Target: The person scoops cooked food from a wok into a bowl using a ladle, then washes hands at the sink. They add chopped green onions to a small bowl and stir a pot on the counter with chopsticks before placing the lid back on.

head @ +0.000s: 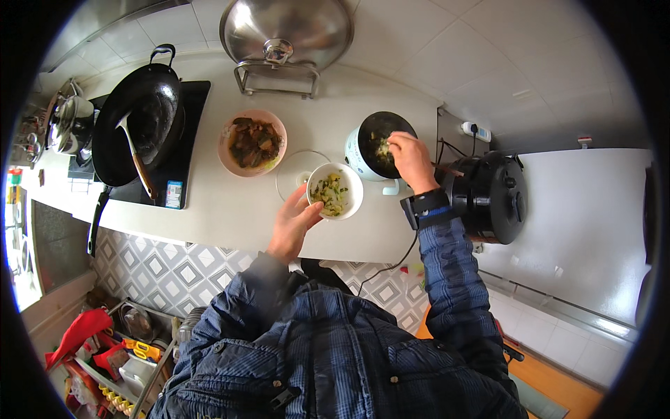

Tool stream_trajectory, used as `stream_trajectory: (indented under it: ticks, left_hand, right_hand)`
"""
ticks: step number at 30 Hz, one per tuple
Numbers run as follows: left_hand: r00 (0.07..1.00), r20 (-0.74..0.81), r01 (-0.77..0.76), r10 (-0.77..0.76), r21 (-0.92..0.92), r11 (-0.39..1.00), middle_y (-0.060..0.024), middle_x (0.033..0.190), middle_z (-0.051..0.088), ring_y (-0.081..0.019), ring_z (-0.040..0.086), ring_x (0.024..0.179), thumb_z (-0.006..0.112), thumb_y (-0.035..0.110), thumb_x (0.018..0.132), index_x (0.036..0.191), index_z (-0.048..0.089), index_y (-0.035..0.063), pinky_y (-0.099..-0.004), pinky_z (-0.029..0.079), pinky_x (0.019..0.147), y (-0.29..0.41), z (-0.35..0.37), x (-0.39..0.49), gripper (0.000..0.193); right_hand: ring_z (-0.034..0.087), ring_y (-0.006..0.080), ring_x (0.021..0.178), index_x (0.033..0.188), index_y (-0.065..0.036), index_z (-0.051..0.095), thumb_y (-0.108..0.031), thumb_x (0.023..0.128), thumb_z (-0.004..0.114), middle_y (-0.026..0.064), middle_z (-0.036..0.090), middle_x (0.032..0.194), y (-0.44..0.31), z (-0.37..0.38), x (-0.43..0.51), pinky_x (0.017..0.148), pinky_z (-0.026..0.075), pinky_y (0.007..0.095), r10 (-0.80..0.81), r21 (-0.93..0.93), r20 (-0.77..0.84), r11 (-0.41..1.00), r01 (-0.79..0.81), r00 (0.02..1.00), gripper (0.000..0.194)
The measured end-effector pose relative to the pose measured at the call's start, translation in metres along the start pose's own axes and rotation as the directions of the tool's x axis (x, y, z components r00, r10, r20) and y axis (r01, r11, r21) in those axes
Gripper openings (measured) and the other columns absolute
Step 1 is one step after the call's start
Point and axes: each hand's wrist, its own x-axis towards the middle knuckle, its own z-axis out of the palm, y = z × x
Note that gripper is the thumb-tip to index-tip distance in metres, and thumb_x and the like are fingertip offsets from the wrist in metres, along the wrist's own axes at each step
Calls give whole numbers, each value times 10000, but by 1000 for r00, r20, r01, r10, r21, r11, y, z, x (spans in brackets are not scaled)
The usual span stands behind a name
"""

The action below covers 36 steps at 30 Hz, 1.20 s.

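My left hand holds a small white bowl by its rim and side, tilted a little towards me. Chopped greens with pale and yellow pieces lie inside it. My right hand is over a light-blue electric pot with a dark inside, its fingers closed together. A thin reddish-brown utensil, probably chopsticks, sticks out past the wrist; its other end is hidden by the hand. Some pale green food shows in the pot beneath my fingertips. Behind the bowl, a clear glass lid rests on the counter.
A pink bowl of brown stew stands left of the glass lid. Farther left, a black wok with a wooden-handled spatula sits on the cooktop. A steel lid leans in a rack. A black cooker stands right; a cord hangs down.
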Motion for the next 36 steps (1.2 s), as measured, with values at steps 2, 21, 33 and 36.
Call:
stream_trajectory:
  ticks: [2, 21, 33, 36]
  left_hand:
    - [999, -40, -5, 5, -2, 1000, -160, 1362, 595, -252, 580, 1239, 704, 155, 949, 1542, 353, 55, -410, 448, 1084, -1, -4, -2, 696]
    - [997, -55, -50, 48, -35, 998, -93, 1333, 631, -196, 610, 1208, 646, 81, 976, 1508, 430, 98, -388, 502, 1020, 3, -22, -7, 575]
    - [995, -72, -71, 67, -44, 997, -99, 1345, 621, -204, 609, 1213, 641, 93, 979, 1501, 432, 81, -391, 507, 1019, 12, -41, -24, 563]
    - [991, -120, -70, 66, -30, 997, -103, 1331, 629, -208, 617, 1202, 634, 105, 983, 1492, 442, 78, -398, 505, 1027, 12, -55, -28, 544]
  right_hand:
    - [665, 369, 1048, 1059, 14, 689, -65, 889, 670, 177, 707, 1123, 7, -2, 1, 891, 542, 407, -25, -21, -116, 1000, 23, 993, 188]
    - [663, 327, 856, 919, -20, 744, -186, 867, 734, 124, 694, 915, 17, 4, -12, 743, 530, 428, -93, -206, -104, 976, 70, 990, 174]
    - [723, 273, 973, 1168, 17, 684, -43, 970, 583, 173, 732, 1083, 17, 3, -26, 822, 574, 337, 236, 515, -138, 847, -134, 962, 230]
    - [715, 246, 1023, 1255, 54, 625, -76, 1045, 472, 185, 705, 1170, 17, 13, -32, 851, 581, 315, 298, 426, 35, 859, -284, 954, 290]
